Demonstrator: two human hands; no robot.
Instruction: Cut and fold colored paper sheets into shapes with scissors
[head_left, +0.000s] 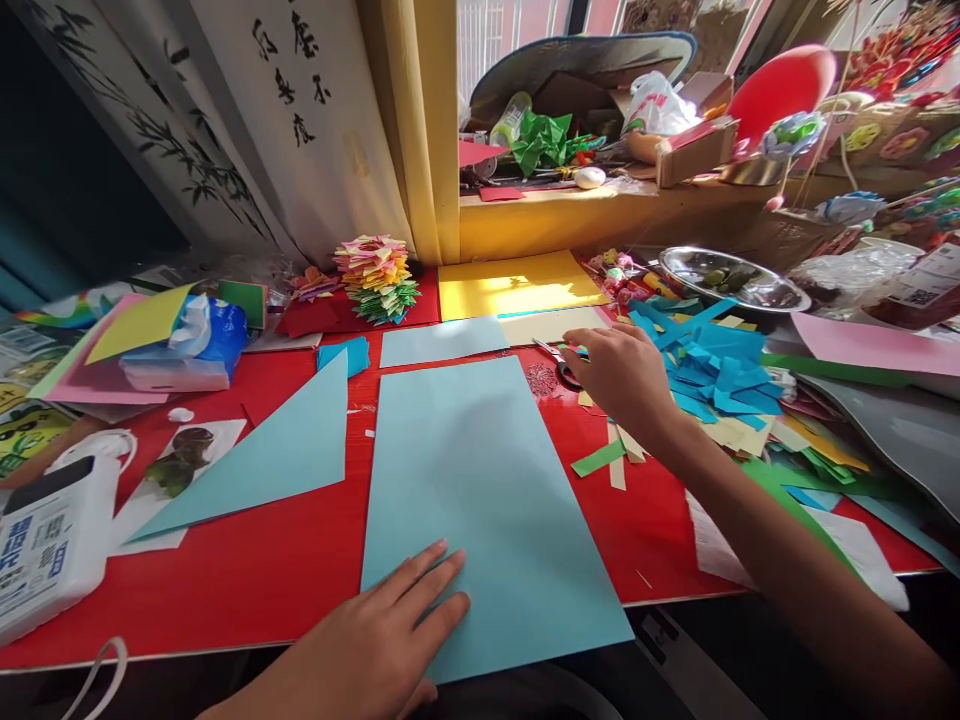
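Note:
A large light blue sheet of paper [465,470] lies in front of me, its near edge jutting past the table's front edge. My left hand [397,620] rests on its lower left part, fingers stretched out flat. Past the sheet's far right corner, my right hand [619,370] is over a pair of scissors [564,372], with index finger and thumb apart at the dark handles. Its other fingers are partly hidden. The scissors' blades point away to the left. A triangular light blue paper [277,450] lies to the left, and a light blue strip [442,342] lies beyond the sheet.
Blue paper strips [720,360] are heaped at right, near a metal bowl [731,280]. Yellow paper [517,285] and a folded-paper piece [379,280] lie at the back. A tissue pack [187,350] and a white device [52,540] stand at left on the red table [262,590].

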